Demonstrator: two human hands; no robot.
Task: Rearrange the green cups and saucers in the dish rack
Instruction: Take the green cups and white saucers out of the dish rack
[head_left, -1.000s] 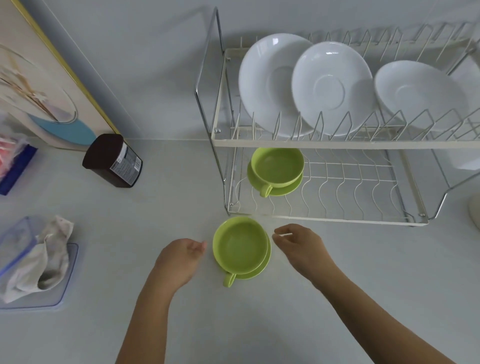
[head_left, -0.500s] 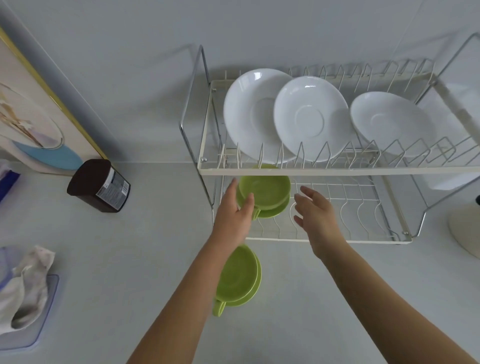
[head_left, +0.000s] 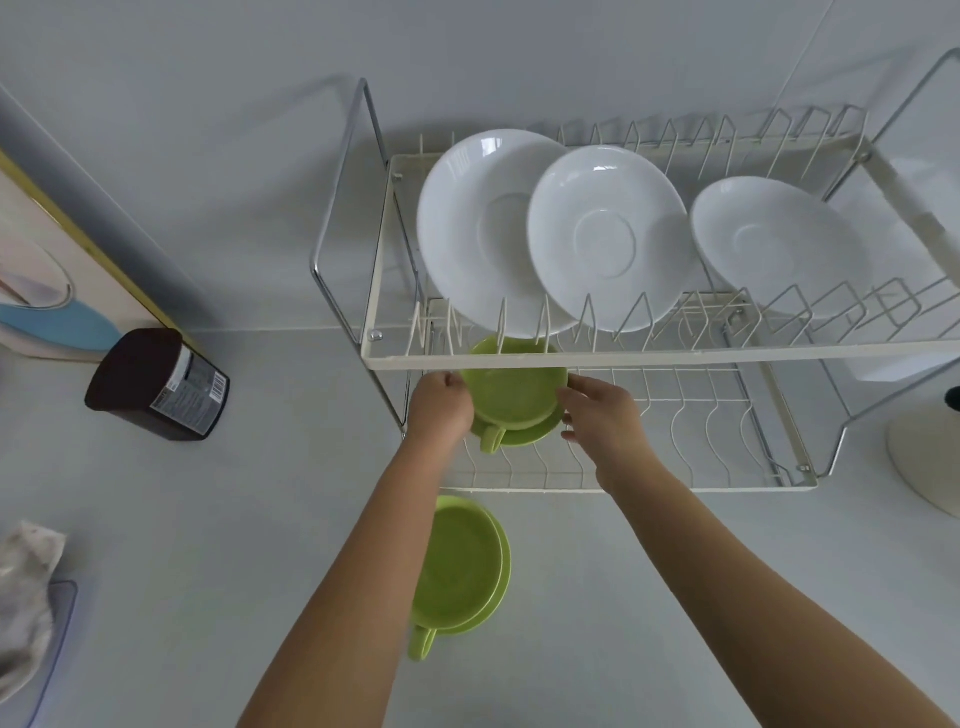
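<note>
A green cup (head_left: 511, 397) sits on its green saucer (head_left: 530, 435) on the lower shelf of the two-tier dish rack (head_left: 649, 358), at the shelf's left end. My left hand (head_left: 441, 408) presses the set's left side and my right hand (head_left: 602, 415) its right side, fingers curled around the cup and saucer rim. A second green cup (head_left: 457, 566) on a green saucer (head_left: 501, 587) stands on the counter in front of the rack, partly hidden by my left forearm, its handle pointing toward me.
Three white saucers (head_left: 605, 239) stand upright in the upper tier. A dark jar (head_left: 156, 384) lies on its side at left. A cloth on a clear lid (head_left: 31, 613) is at far left, a cream round base (head_left: 924, 452) at right.
Both hands left the cup set on the counter, reached into the lower shelf and closed on the sides of the cup set there. The view tilted upward.
</note>
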